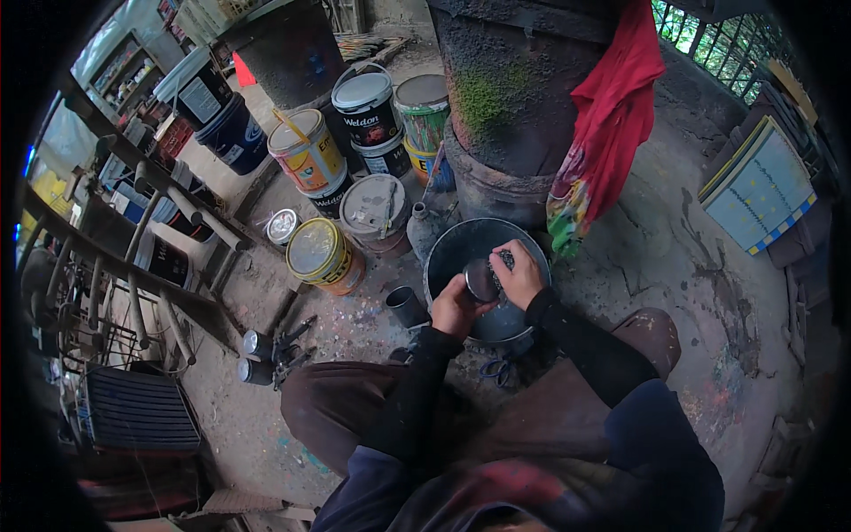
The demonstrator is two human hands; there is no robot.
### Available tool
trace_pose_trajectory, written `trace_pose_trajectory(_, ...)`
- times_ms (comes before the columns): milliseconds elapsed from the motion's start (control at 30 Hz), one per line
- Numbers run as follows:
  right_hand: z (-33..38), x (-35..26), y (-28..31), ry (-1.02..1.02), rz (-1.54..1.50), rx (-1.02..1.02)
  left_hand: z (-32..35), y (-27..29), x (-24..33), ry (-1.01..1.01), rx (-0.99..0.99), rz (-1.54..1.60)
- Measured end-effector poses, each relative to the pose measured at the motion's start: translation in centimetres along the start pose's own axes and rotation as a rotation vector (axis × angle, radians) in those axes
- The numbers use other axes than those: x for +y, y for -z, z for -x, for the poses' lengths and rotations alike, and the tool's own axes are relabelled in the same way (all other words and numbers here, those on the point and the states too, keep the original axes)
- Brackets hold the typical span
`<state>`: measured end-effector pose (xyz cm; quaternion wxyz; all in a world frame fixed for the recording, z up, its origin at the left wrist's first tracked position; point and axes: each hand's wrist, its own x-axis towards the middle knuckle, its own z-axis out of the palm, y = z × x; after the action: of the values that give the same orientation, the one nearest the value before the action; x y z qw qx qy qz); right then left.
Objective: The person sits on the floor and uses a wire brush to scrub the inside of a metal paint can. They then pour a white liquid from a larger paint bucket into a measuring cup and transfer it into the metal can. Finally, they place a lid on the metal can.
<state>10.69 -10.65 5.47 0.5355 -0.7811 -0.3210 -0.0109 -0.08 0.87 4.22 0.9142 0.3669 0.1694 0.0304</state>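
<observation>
In front of me, over a dark bucket (455,251), my left hand (453,308) is closed around a small round metal cup (480,280). My right hand (523,275) bears on the cup's far right side. Between its fingers is a dark, rough-looking scouring pad (507,259), mostly hidden by the fingers. Left of the bucket, a dark cup (407,307) lies tipped on the floor. A grey, narrow-necked jug (425,232) stands against the bucket's far left side.
Several paint buckets (306,152) are stacked ahead on the left. A large crusted drum (523,97) with a red cloth (613,115) stands beyond the bucket. Two metal tins (256,346) sit on the floor at left, near a wooden rack (124,275). Flat boards (761,186) lean at right.
</observation>
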Motion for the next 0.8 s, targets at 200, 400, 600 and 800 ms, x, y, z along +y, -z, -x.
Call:
trace_pose_trajectory(200,0.3,-1.8,-0.3,0.127,0.022,-0.037,0.3,0.7,-0.7,-0.008,-0.009,0.025)
trace_pose_trajectory(400,-0.6,-3.2,0.2,0.249,0.088,-0.141,0.5,1.1,-1.6,0.068,-0.010,-0.081)
trace_pose_trajectory(600,0.8,-1.6,-0.2,0.120,-0.095,0.009,0.1,0.4,2.6,-0.152,-0.024,0.096)
trace_pose_trajectory(800,-1.0,-1.4,-0.2,-0.082,-0.096,0.129,-0.4,-0.7,0.5,-0.158,-0.045,-0.033)
